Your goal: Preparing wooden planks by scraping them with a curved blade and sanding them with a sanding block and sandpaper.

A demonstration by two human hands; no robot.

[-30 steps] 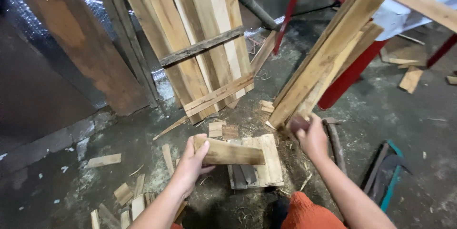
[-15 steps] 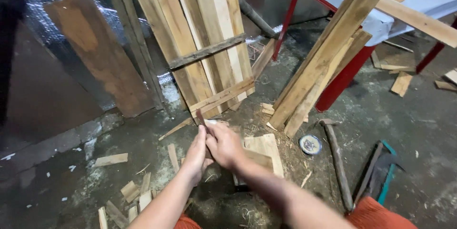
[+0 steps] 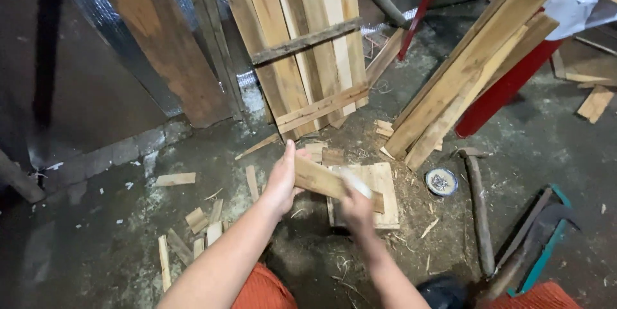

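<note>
Holding: the left hand (image 3: 283,184) wraps round the near end of a short wooden slat (image 3: 334,184), fingers and thumb pinching it, while the right hand (image 3: 355,209) closes on its lower edge; that hand is blurred, so its grip is hard to read.
Place: the slat hangs slantwise in the air just above a square block of boards (image 3: 373,193) lying on the floor (image 3: 116,219).
Doing it well: I judge the slat wants a firm hold at both ends and a level line before it meets the block, with fingers kept off the underside.
Around: a hammer (image 3: 479,209) and a small round tin (image 3: 441,182) lie to the right of the block, a saw (image 3: 536,245) beyond them, offcuts (image 3: 193,232) to the left, planks (image 3: 302,45) leaning behind.
Change: half a second ago both hands were bunched together over a small sliver; now they have spread apart along the slat, and the view has tipped a little lower.
</note>
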